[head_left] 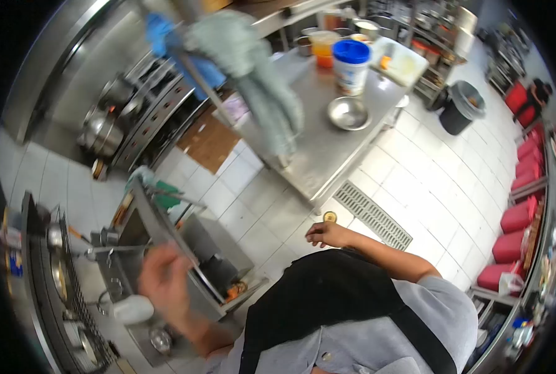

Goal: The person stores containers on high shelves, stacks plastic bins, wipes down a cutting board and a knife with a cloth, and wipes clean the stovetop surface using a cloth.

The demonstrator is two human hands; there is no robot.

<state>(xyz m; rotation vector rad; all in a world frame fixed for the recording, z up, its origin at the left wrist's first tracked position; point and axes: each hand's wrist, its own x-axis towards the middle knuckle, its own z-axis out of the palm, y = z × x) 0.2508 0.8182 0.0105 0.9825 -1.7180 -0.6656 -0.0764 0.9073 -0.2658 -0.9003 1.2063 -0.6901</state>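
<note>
My left hand [164,279] is raised over the sink area at the lower left, smeared by motion, so its fingers cannot be made out clearly. Near it sits a white rounded container [133,310]. My right hand [325,234] hangs in front of the black apron, fingers curled in; whatever it may hold is too small to tell. Beyond it, a steel table [303,149] carries a metal bowl [349,113], a white tub with a blue lid [351,68] and a cutting board [399,60].
A stove with pots [103,134] stands at the upper left. A grey bin [461,109] is on the tiled floor at the right, near red containers [517,215]. A green cloth [259,87] hangs by the table. Another person [533,100] is at the far right.
</note>
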